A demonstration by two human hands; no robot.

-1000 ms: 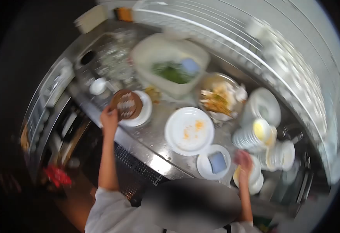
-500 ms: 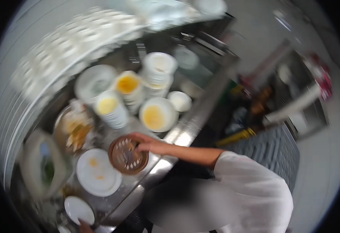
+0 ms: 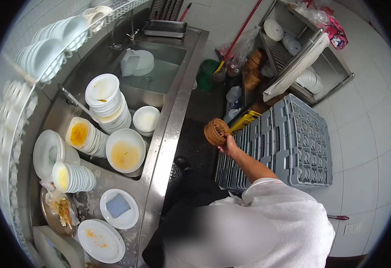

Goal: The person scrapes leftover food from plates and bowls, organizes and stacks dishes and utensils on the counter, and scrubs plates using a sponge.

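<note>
My right hand (image 3: 230, 146) is closed on the edge of a round bamboo steamer basket (image 3: 217, 132), holding it out over the floor, beside a stack of grey dish racks (image 3: 289, 138). The basket is tilted, with its slatted inside partly showing. My left hand is out of view. On the steel counter (image 3: 148, 196), a blue square cloth or pad (image 3: 118, 205) lies on a white oval plate (image 3: 130, 219). Larger oval plates (image 3: 108, 248) with orange food scraps are stacked just below it.
Stacked dirty bowls (image 3: 126, 152) and dishes (image 3: 81, 176) crowd the sink side. Water and white dishes (image 3: 144, 62) fill the far basin (image 3: 175, 58). More bamboo steamers (image 3: 253, 80) stand by a metal shelf (image 3: 273, 49). A green bucket (image 3: 209, 73) is on the floor.
My right hand has carried the bamboo steamer from over the counter out towards the racks. My left hand, earlier at a small plate, has left view. The camera view has swung round.
</note>
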